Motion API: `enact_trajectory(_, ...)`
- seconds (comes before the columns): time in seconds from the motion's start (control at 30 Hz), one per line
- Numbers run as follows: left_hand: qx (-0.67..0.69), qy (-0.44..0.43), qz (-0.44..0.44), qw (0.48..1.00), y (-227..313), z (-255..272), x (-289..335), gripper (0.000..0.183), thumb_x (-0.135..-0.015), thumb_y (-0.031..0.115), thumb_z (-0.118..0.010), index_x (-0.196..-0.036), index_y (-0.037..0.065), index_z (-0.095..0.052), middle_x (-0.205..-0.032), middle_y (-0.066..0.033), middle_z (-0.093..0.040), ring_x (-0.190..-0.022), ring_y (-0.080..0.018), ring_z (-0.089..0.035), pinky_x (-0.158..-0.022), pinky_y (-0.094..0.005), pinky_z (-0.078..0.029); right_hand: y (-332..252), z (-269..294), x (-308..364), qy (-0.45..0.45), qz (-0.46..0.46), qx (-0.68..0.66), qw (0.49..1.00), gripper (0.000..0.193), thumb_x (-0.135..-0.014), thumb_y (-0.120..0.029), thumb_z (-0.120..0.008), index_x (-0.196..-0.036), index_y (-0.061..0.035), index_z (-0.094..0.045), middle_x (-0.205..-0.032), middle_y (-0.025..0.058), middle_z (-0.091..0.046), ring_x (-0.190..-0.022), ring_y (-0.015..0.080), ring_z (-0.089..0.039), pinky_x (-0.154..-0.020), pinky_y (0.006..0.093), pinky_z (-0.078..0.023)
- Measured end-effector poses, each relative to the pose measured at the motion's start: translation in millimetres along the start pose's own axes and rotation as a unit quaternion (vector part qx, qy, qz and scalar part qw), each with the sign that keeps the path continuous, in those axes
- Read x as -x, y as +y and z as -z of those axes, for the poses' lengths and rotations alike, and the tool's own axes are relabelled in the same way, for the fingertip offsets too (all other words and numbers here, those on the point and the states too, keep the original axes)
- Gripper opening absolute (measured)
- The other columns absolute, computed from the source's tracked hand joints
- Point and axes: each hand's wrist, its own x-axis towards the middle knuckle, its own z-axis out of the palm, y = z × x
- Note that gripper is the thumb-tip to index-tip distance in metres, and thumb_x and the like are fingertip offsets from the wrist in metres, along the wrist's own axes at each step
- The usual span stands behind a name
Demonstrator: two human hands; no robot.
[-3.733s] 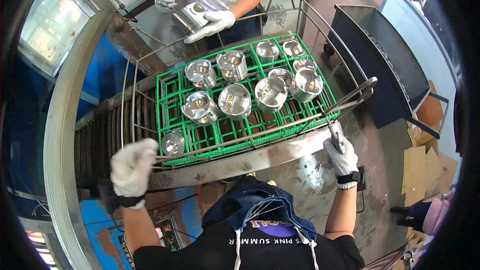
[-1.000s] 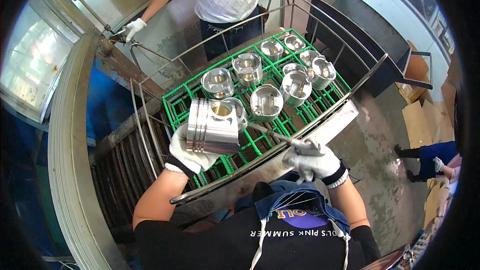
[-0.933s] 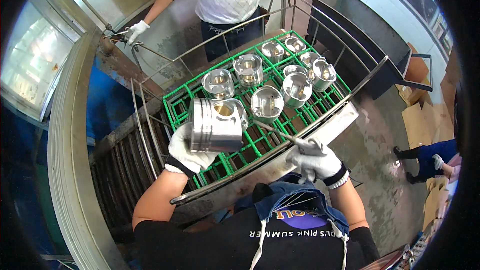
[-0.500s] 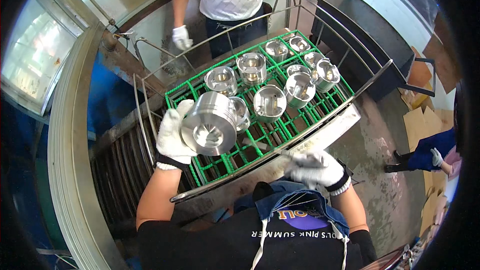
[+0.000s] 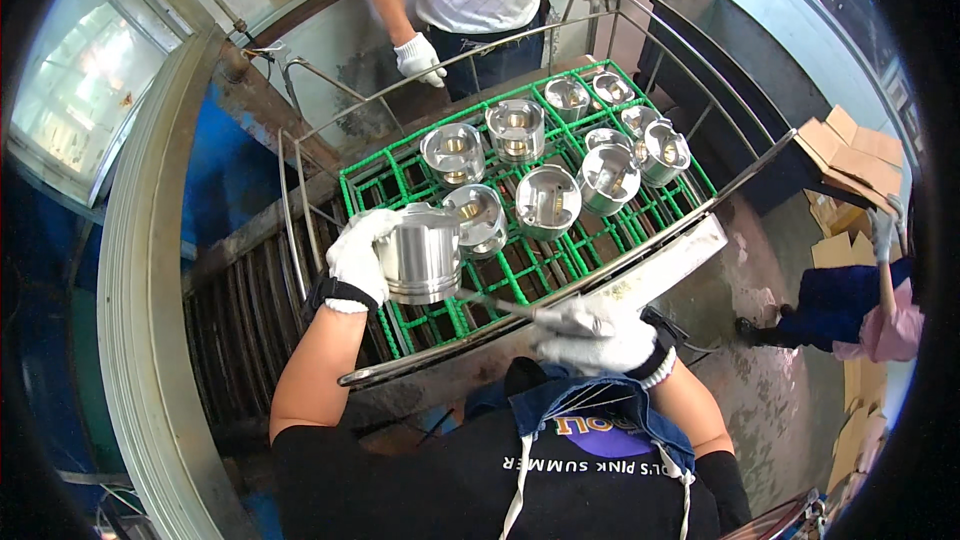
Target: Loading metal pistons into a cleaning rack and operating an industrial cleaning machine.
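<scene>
My left hand (image 5: 356,256), in a white knit glove, grips a shiny metal piston (image 5: 420,258) by its side, above the near left of a green grid rack (image 5: 390,153). The piston's ringed grooves sit low, and its side faces me. In my gloved right hand (image 5: 595,334) is a slim metal tool (image 5: 492,303), partly blurred. Its thin end points left to the piston's lower edge; I cannot tell whether they touch. Several more pistons (image 5: 548,202) stand or lean in the rack's cells.
Metal rails (image 5: 740,178) surround the rack. Across it stands a co-worker with one gloved hand (image 5: 418,58) hanging near the rail. A dark bin (image 5: 735,60) is behind at the right. Farther right, another person holds folded cardboard (image 5: 855,152). A metal frame (image 5: 150,270) borders my left.
My left hand has turned the piston from showing its round end to showing its side. My right hand moved left, bringing the tool to the piston. Cardboard has come up at the right.
</scene>
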Motion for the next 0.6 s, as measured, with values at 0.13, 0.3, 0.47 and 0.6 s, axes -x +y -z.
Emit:
enact_trajectory(0.13,-0.155,-0.077,0.011,0.985,-11.8,7.2,-9.3,0.02,-0.074,-0.007,-0.063,-0.093,0.0,-0.063,-0.092,-0.0122,-0.067,-0.067,-0.0212,-0.066,-0.063,-0.0327,-0.057,8.8,4.2,-0.3,0.002,-0.018,0.023,1.0,0.033,-0.088,-0.029,-0.068,-0.115,-0.0089,-0.064,-0.066,-0.0009,-0.059,-0.051,0.0087,-0.056,-0.045,0.0232,-0.044)
enact_trajectory(0.3,-0.384,-0.18,-0.045,0.904,-41.0,31.9,-34.0,0.027,-0.081,-0.005,-0.056,-0.106,0.003,-0.06,-0.102,-0.0093,-0.066,-0.078,-0.0147,-0.065,-0.068,-0.0269,-0.055,49.5,18.2,1.5,0.088,0.02,0.105,0.99,0.024,-0.086,-0.028,-0.069,-0.097,-0.0081,-0.064,-0.064,-0.0005,-0.057,-0.05,0.0088,-0.055,-0.046,0.025,-0.045)
enact_trajectory(0.47,-0.711,-0.177,-0.159,0.661,-64.5,41.9,-38.3,0.036,-0.086,0.026,-0.056,-0.114,0.003,-0.056,-0.1,-0.0119,-0.067,-0.083,-0.0214,-0.066,-0.077,-0.0305,-0.053,47.9,48.9,30.4,0.161,-0.072,0.237,0.955,0.021,-0.087,-0.03,-0.066,-0.084,-0.0095,-0.063,-0.06,-0.0011,-0.056,-0.05,0.0112,-0.056,-0.048,0.0285,-0.046)
enact_trajectory(0.6,-0.474,-0.19,0.109,0.853,-85.1,61.8,-59.1,0.028,-0.081,-0.002,-0.056,-0.109,0.002,-0.059,-0.113,-0.0127,-0.064,-0.099,-0.0225,-0.064,-0.082,-0.0329,-0.054,47.3,81.7,49.4,0.347,-0.165,0.139,0.913,0.028,-0.085,-0.037,-0.062,-0.083,-0.0096,-0.063,-0.063,0.0057,-0.063,-0.056,0.0172,-0.063,-0.055,0.0338,-0.052)
